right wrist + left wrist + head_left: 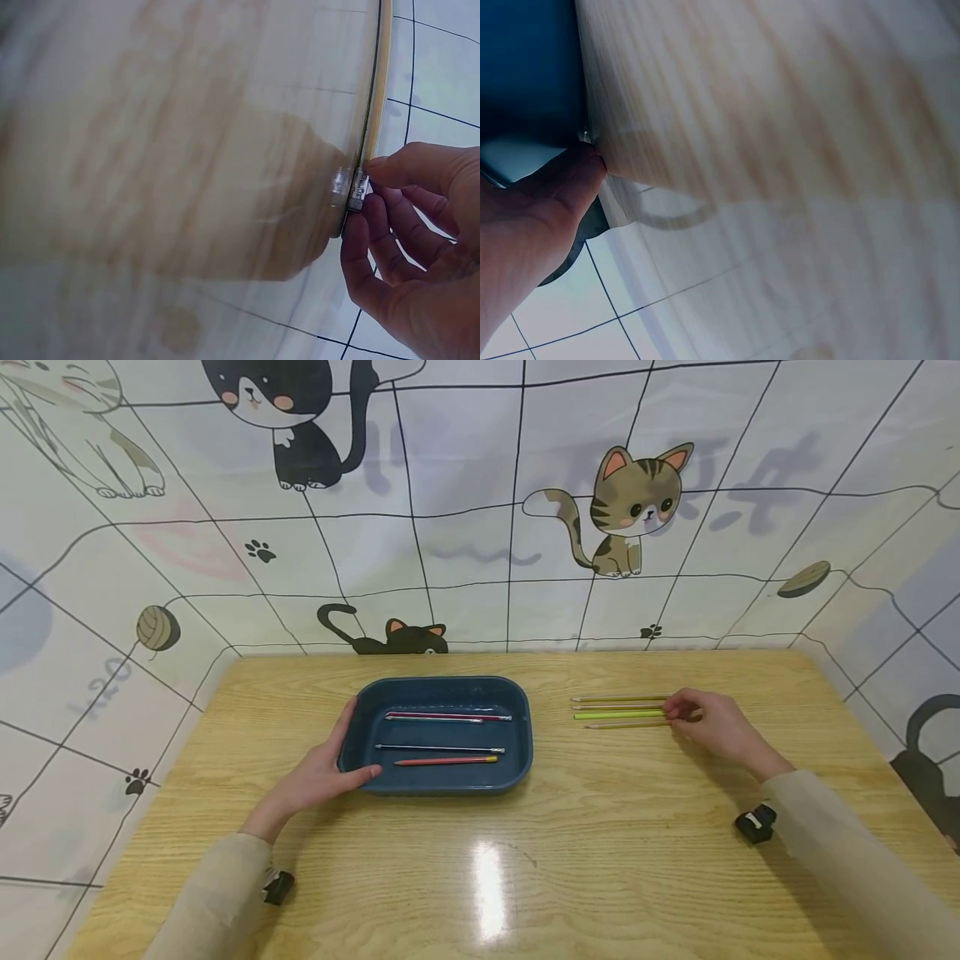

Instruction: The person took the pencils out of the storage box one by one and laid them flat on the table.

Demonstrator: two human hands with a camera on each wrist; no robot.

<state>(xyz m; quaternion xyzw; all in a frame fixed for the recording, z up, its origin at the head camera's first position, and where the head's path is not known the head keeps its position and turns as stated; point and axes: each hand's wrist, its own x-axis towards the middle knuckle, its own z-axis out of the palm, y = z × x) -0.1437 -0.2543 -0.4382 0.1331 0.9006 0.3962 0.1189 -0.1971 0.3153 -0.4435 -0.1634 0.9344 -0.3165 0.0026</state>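
A dark blue rectangular tray (450, 790) stands on the wooden table with several pencils inside, among them a red pencil (446, 762) and a dark pencil (438, 748). My left hand (318, 772) grips the tray's left end, thumb at the near corner and fingers along the side. To the right of the tray, several pencils lie in a row, including a bright yellow-green pencil (615, 716). At their right ends, my right hand (712, 722) pinches a pencil (359, 187) by its metal-banded end; which one of the row it is, I cannot tell.
The light wooden table (585, 860) reaches back to a white sheet (465, 552) with cat drawings and grid lines, which also rises at both sides. A small dark device (756, 823) sits at the right wrist, another device (278, 887) at the left.
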